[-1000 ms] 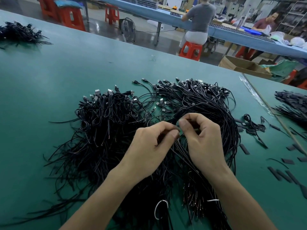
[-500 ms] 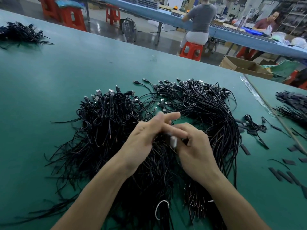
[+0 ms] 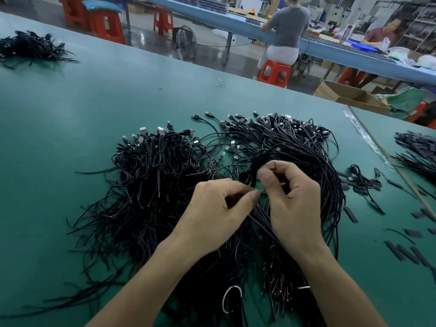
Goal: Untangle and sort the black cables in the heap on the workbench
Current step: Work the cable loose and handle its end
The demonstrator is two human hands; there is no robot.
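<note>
Head view, looking down over your two bare forearms onto a green tabletop (image 3: 70, 138). A broad heap (image 3: 160, 197) of thin black cables sprawls across its middle, straight ahead of you, in two loose lobes. Plug ends fan out along the far edge, and bare wire ends trail toward you. Both hands meet over the middle of the heap, thumbs almost touching. Your left hand (image 3: 212, 215) has its fingers (image 3: 226, 187) curled in, thumb tip pressed to the forefinger, pinching thin strands at the lower end of a small bunch (image 3: 256, 161) of cables. Your right hand (image 3: 295, 208) sits just beyond it and to the right, fingers curled too. Its thumb and forefinger pinch the same bunch higher up, so the bunch arches clear of the heap between the hands. Near your wrists, white ties (image 3: 304, 287) lie among the wire ends. To the right, apart from the heap, short black strips (image 3: 403, 253) are scattered on the green. A right pile (image 3: 417, 149) of cables lies beyond a seam at that edge. A small far pile (image 3: 30, 47) sits well away at the far left. Past the tabletop are red stools (image 3: 273, 72), a floor fan (image 3: 185, 40), an open cardboard box (image 3: 349, 95), and two people (image 3: 287, 27) seated at a long blue table (image 3: 330, 53).
</note>
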